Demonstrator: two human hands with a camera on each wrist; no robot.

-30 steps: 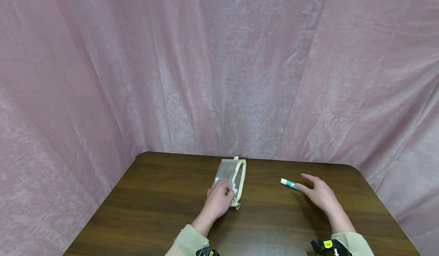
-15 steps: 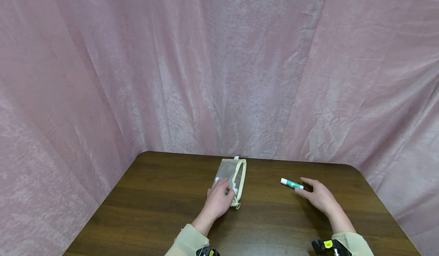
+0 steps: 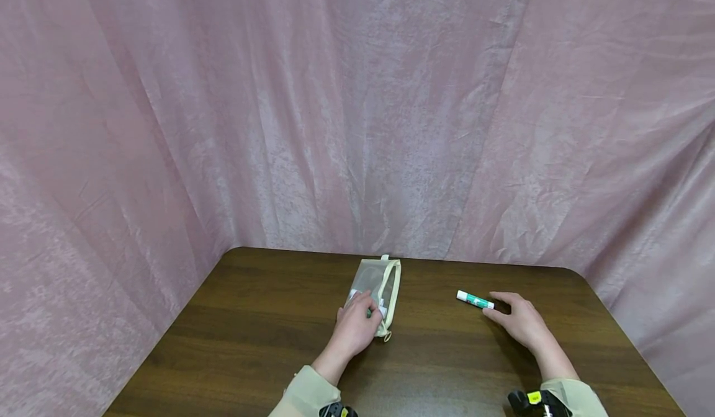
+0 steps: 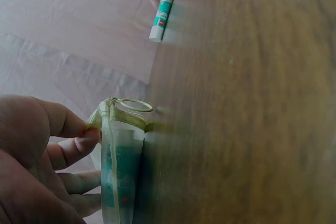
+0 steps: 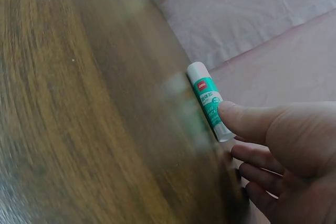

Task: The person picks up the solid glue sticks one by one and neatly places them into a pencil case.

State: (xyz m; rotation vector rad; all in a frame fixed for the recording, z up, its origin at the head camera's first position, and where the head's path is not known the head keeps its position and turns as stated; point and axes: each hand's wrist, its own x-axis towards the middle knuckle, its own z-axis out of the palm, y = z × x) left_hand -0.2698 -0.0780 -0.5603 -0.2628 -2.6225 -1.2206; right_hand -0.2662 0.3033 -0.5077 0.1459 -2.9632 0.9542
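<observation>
A translucent mesh zipper pouch (image 3: pixel 367 274) with cream trim lies at the middle of the table. My left hand (image 3: pixel 357 325) is over its near end; in the left wrist view its thumb and forefinger pinch the cream edge by the pull ring (image 4: pixel 134 105). Green-and-white items show dimly through the pouch wall (image 4: pixel 123 177). Off to the right, a green-and-white glue stick (image 3: pixel 476 300) lies on its side. Beside its right end is my right hand (image 3: pixel 522 321), thumb and forefinger spread apart. The right wrist view has the thumb overlapping the glue stick (image 5: pixel 207 98); contact is unclear.
The brown wooden table (image 3: pixel 268 318) has rounded far corners. Pink curtains (image 3: pixel 357 125) hang close behind its far edge and along the sides. Black wrist devices (image 3: pixel 539 401) sit at the cuffs of both light sleeves.
The right hand's thumb has drawn back slightly, so more of the glue stick's right end shows, and the forefinger has lowered a little. The left hand and pouch stay as they were.
</observation>
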